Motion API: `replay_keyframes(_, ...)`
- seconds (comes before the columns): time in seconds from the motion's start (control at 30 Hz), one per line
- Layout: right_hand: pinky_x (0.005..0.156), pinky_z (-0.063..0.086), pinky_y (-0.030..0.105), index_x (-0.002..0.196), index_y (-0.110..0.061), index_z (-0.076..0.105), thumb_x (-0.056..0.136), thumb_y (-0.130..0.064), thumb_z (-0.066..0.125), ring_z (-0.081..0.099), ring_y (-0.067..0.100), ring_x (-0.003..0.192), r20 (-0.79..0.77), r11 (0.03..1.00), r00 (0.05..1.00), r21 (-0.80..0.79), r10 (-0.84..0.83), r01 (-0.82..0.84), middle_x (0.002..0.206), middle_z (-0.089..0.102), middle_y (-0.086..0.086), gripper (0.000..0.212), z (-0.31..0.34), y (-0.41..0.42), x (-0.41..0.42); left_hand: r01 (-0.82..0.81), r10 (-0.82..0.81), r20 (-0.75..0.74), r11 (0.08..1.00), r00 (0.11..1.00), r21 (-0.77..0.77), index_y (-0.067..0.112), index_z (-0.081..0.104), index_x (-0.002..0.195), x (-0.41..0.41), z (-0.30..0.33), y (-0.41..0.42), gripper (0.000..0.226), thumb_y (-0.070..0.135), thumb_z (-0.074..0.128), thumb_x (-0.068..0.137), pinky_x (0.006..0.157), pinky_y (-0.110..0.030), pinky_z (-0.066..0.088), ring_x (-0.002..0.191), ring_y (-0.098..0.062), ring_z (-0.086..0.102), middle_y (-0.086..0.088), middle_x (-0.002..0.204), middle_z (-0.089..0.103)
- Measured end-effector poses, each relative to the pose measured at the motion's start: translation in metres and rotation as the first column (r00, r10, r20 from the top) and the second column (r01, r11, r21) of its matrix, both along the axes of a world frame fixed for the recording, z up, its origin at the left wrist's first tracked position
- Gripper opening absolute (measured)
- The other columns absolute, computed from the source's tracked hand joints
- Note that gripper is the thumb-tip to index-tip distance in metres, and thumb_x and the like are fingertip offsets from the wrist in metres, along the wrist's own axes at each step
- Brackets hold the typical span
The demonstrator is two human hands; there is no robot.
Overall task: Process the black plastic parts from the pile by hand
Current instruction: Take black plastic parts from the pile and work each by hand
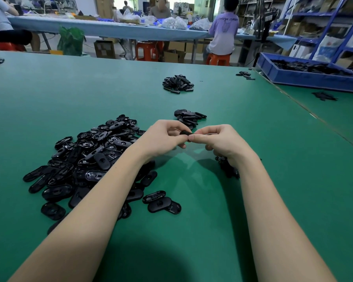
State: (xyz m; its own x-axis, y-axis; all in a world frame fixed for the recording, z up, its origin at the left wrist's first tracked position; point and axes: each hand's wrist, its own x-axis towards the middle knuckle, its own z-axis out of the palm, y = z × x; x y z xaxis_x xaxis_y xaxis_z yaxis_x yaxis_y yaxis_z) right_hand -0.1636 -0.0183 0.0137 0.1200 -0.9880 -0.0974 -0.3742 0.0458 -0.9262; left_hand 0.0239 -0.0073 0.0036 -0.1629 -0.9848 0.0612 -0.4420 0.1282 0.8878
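1. Pinching 1 black part point(186, 132) between them, both hands sit over the desk point(49, 102) near frame centre: left hand point(165, 137) grips its near end, right hand point(220, 139) nips the other end with fingertips curled. Part is held in the air, mostly hidden, shape unclear.
2. Risk: the part is small and only its ends are gripped, so a twist or snap could flick it out of the fingers and off toward 12 o'clock.
3. Risk: the left forearm lies right over the big pile point(90, 159) at 9 o'clock; a sideways sweep would likely push parts around or off the near edge.
4. Risk: the small heap point(190, 117) at 12 o'clock sits just beyond the hands; a dropped unprocessed part could mix in there.
5. Risk: a dark cluster point(227, 166) lies under the right wrist at 4 o'clock, could get knocked.
6. Counts: 2 hands, 1 part held, 1 big pile (far too many to count), 1 small heap near, 1 far heap point(178, 83) at 12 o'clock, 1 blue tray point(306, 78) at 2 o'clock.
7. Loose scraps point(245, 75) beside the tray: a few, too small to count.
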Motion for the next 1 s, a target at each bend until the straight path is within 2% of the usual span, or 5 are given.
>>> replay_keyframes(0.2, 0.043, 0.033, 0.014, 0.075, -0.023, 0.078, 0.078, -0.027, 0.086, 0.046, 0.003, 0.05, -0.002, 0.999, 0.999, -0.034, 0.04, -0.04, 0.063, 0.06, -0.009, 0.01, 0.0035, -0.0001, 0.0005, -0.033, 0.037, -0.066, 0.998, 0.997, 0.062, 0.031, 0.076, 0.094, 0.0, 0.0059, 0.002, 0.009, 0.026, 0.069, 0.09, 0.058, -0.018, 0.042, 0.062, 0.002, 0.06, 0.002, 0.079, 0.077)
replay_keyframes(0.37, 0.042, 0.032, 0.014, 0.066, -0.025, 0.077, 0.077, -0.023, 0.082, 0.043, 0.006, 0.049, -0.028, 0.999, 0.999, -0.029, 0.019, -0.02, 0.065, 0.059, -0.004, 0.013, 0.0046, 0.0003, 0.0028, -0.04, 0.045, -0.065, 0.996, 0.997, 0.074, 0.03, 0.076, 0.09, -0.0021, 0.0062, 0.0023, 0.011, 0.023, 0.068, 0.09, 0.068, -0.027, 0.042, 0.072, -0.008, 0.061, -0.004, 0.082, 0.077)
replay_keyframes(0.57, 0.041, 0.031, 0.012, 0.066, -0.024, 0.076, 0.075, -0.024, 0.081, 0.042, 0.005, 0.049, -0.057, 0.999, 0.998, -0.026, -0.022, 0.021, 0.057, 0.055, -0.01, 0.01, 0.0002, -0.0024, 0.005, -0.067, 0.069, -0.037, 0.996, 0.997, 0.067, 0.03, 0.074, 0.091, -0.0046, 0.0027, 0.0002, 0.009, 0.022, 0.072, 0.089, 0.072, -0.026, 0.045, 0.068, -0.005, 0.062, -0.002, 0.08, 0.077)
replay_keyframes(0.73, 0.038, 0.029, 0.006, 0.066, -0.022, 0.073, 0.076, -0.021, 0.081, 0.046, -0.007, 0.039, -0.056, 0.997, 0.998, -0.069, -0.025, 0.021, 0.045, 0.053, -0.021, 0.012, -0.0028, -0.0033, 0.0049, -0.051, 0.053, -0.024, 0.997, 0.998, 0.064, 0.029, 0.074, 0.093, -0.0045, 0.0033, 0.001, 0.009, 0.021, 0.071, 0.09, 0.066, -0.025, 0.042, 0.062, 0.0, 0.062, 0.001, 0.075, 0.075)
replay_keyframes(1.0, 0.039, 0.03, 0.006, 0.064, -0.022, 0.073, 0.071, -0.026, 0.084, 0.047, -0.006, 0.042, -0.09, 0.991, 0.993, -0.12, -0.073, 0.062, 0.047, 0.056, -0.021, 0.013, -0.0049, -0.0035, 0.0103, -0.108, 0.109, -0.023, 0.993, 0.994, 0.046, 0.026, 0.074, 0.091, -0.0071, 0.0018, 0.0003, 0.008, 0.018, 0.073, 0.088, 0.058, -0.023, 0.038, 0.05, -0.001, 0.057, 0.01, 0.059, 0.067)
